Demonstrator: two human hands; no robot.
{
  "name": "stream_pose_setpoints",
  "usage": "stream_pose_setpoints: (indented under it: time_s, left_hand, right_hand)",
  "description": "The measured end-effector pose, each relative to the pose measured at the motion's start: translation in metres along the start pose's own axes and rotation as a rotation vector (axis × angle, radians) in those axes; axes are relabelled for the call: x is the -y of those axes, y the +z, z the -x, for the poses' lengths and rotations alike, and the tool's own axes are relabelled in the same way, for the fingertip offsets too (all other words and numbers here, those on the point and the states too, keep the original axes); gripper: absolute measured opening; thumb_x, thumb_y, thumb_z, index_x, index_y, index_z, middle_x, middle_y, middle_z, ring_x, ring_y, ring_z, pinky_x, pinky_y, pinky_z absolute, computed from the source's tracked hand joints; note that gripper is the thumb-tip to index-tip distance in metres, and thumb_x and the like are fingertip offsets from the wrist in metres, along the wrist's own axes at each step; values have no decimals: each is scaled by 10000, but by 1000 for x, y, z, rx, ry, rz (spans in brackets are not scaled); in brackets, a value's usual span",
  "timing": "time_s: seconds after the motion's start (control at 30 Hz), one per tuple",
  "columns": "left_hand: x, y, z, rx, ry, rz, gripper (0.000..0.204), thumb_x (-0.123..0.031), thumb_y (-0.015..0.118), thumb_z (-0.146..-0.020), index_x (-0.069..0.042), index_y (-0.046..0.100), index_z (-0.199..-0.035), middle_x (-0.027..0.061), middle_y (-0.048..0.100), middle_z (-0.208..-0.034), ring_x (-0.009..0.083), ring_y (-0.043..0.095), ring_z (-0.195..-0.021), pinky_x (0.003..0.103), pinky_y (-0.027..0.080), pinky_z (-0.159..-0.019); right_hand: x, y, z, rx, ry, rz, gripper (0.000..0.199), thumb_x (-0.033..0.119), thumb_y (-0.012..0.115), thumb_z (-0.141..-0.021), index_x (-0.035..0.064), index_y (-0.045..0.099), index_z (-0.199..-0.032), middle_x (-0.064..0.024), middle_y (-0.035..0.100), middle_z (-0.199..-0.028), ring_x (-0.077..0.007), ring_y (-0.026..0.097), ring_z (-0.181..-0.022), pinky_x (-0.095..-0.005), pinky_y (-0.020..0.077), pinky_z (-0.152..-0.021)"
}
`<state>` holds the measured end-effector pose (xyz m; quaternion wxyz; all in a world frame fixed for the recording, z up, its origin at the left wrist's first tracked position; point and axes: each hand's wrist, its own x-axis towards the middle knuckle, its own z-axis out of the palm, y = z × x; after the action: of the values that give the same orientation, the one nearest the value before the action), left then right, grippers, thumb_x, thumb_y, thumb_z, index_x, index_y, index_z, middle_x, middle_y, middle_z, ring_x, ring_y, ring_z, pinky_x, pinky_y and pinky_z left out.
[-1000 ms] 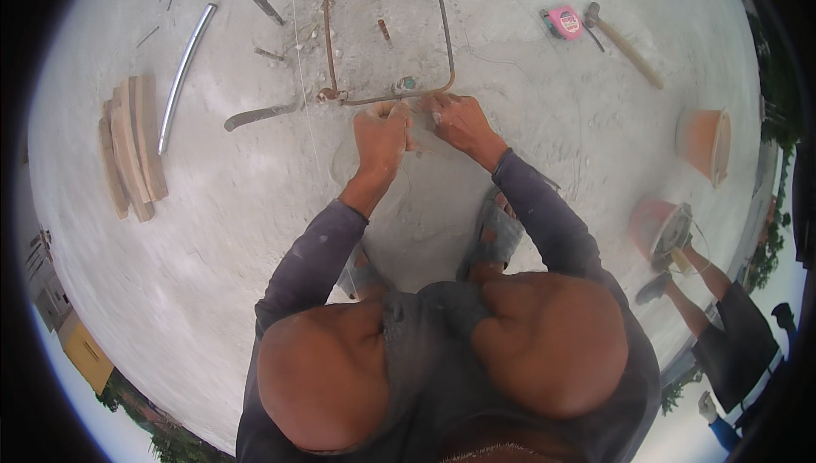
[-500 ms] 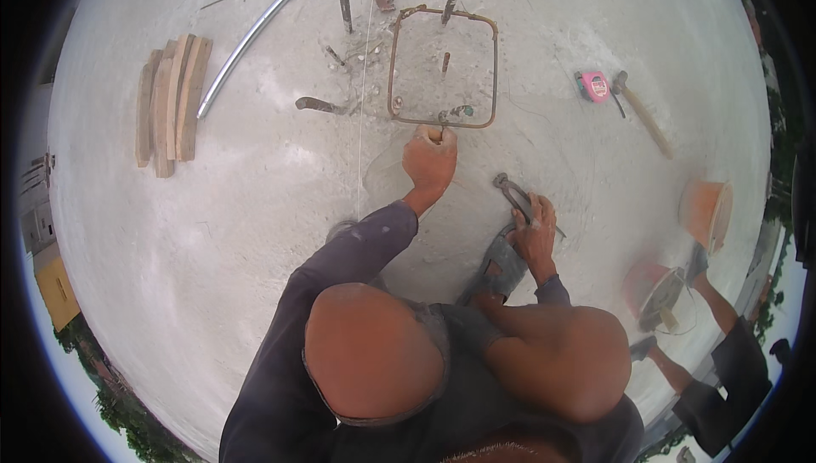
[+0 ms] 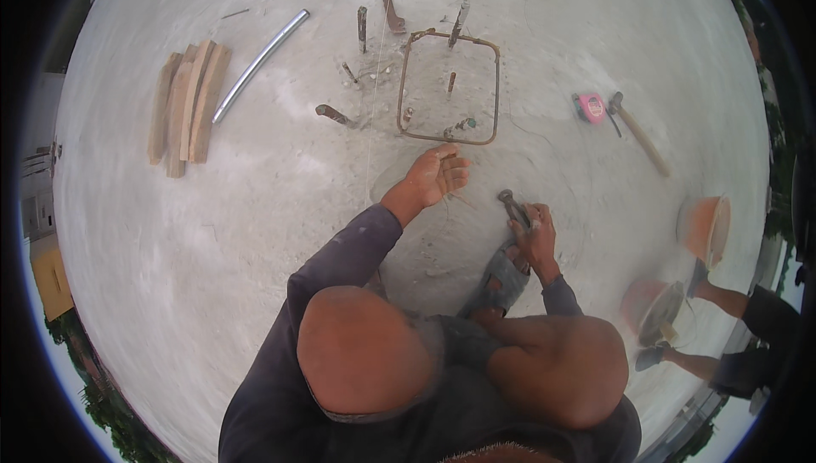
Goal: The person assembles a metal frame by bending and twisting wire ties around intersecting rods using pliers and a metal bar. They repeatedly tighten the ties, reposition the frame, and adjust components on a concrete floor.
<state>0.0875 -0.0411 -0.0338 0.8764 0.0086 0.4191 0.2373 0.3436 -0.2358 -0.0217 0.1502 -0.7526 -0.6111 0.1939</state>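
Note:
My left hand (image 3: 433,176) is turned palm up with its fingers apart, just below the near side of a rusty square rebar stirrup (image 3: 497,93). Nothing shows in it. To its right, my right hand (image 3: 537,238) holds a pair of pincers (image 3: 513,208), their jaws pointing away from me. Inside the stirrup's outline a short rusty bar stub (image 3: 451,82) sticks up, and a taller bar (image 3: 459,22) rises by its far side. Left of it, more stubs stand in the concrete, including a thick bent one (image 3: 331,113).
A pink tape measure (image 3: 588,107) and a hammer (image 3: 639,136) lie to the right. Wooden strips (image 3: 201,106) and a shiny metal tube (image 3: 260,66) lie left. Two buckets (image 3: 705,229) stand near another person's legs (image 3: 722,295). A taut string (image 3: 371,131) crosses the floor.
My left hand has let go at the stirrup's near side, drawn back slightly toward me and turned palm up with its fingers opened. My right hand still holds the pincers.

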Motion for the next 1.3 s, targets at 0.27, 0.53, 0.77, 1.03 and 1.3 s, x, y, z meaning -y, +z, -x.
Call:
stream_pose_setpoints:
  time_s: [0.27,0.53,0.77,1.03,1.3]
  left_hand:
    - [-1,-12,10,118,-18,164,247,-317,612,-1032,-95,594,-1139,173,667,-1174,299,671,-978,460,560,-862]
    - [-2,-28,9,193,-53,178,198,-257,617,-1041,-90,568,-1135,191,656,-1179,281,686,-1006,433,599,-871]
    - [-2,-27,4,-45,153,91,168,-108,635,-1018,0,632,-1146,93,661,-1009,237,658,-888,393,574,-842]
    - [-8,-7,16,-176,274,-194,304,-47,703,-963,116,658,-1216,75,663,-890,183,653,-767,301,562,-685]
    - [13,13,38,-510,853,-1030,223,-104,720,-908,63,755,-1052,169,744,-930,227,695,-793,350,540,-748]
  right_hand:
    - [15,26,11,-191,172,-53,335,135,743,-874,8,676,-1178,-157,614,-1187,-346,652,-1029,-425,552,-817]
    - [41,-57,-34,-170,525,-630,262,186,655,-1010,-38,661,-1145,-110,638,-1086,-159,672,-770,-314,554,-654]
    - [90,-86,-35,391,543,-1594,465,346,709,-994,-34,632,-1251,-116,675,-1002,-178,653,-719,-333,539,-617]
    - [103,10,-8,636,496,-936,565,356,554,-1081,-17,473,-1497,-98,692,-1072,-162,668,-820,-337,571,-738]
    - [109,36,-32,537,379,-746,528,303,523,-1085,-40,475,-1484,-67,644,-1031,-157,603,-885,-340,507,-795]
